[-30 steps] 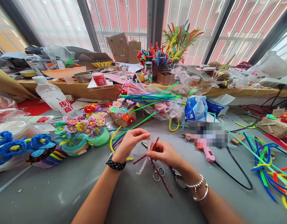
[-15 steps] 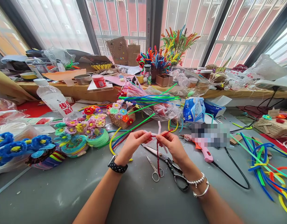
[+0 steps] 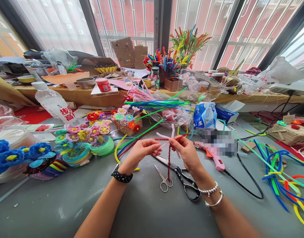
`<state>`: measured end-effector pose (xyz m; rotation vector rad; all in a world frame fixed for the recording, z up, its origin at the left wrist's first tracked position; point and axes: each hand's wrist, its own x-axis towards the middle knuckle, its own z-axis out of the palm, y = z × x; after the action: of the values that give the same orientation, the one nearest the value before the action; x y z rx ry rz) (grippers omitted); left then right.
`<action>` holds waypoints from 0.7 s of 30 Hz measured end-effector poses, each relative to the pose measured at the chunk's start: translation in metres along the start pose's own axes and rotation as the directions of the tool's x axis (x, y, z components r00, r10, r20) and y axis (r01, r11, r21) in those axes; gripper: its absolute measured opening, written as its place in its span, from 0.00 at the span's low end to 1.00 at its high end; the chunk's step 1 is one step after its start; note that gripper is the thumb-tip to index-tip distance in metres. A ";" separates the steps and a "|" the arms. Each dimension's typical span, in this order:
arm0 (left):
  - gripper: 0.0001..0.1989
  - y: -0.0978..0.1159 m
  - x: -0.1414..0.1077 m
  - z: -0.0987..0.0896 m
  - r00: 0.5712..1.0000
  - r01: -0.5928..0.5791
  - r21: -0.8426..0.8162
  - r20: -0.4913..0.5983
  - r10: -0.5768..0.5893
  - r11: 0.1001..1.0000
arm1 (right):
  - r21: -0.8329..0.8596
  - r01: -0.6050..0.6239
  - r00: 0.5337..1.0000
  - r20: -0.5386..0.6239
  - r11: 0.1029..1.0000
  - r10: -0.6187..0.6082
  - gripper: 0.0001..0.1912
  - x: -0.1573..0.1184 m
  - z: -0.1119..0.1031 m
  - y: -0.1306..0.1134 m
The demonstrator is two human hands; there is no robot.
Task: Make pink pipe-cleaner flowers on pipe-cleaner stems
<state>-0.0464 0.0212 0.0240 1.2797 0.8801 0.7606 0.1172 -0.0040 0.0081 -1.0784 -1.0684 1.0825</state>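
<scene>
Centrally, above grey tabletop spreading between forearms, right hand pinches crossed stems, left hand nearly closed, its hold unclear.

Dark-red fuzzy stems, pale-pink stems, crossed

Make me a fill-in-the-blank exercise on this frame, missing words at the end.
A black watch strap with white dots circles the ____ wrist.
The right hand pinches crossed fuzzy stems, some pale, some dark ____.
On the smooth grey table, small silver metal scissors lie beside larger scissors with mainly ____ handles.
Missing words: left; red; black.
</scene>
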 end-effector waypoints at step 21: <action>0.10 0.010 -0.004 -0.017 0.997 -0.059 0.099 -0.035 0.063 0.993 | -0.001 -0.090 0.963 0.253 0.996 0.088 0.11 -0.007 0.006 -0.001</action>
<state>-0.0636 0.0270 0.0328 1.3878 0.9215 0.8003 0.1105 -0.0100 0.0094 -1.0057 -1.2234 1.3231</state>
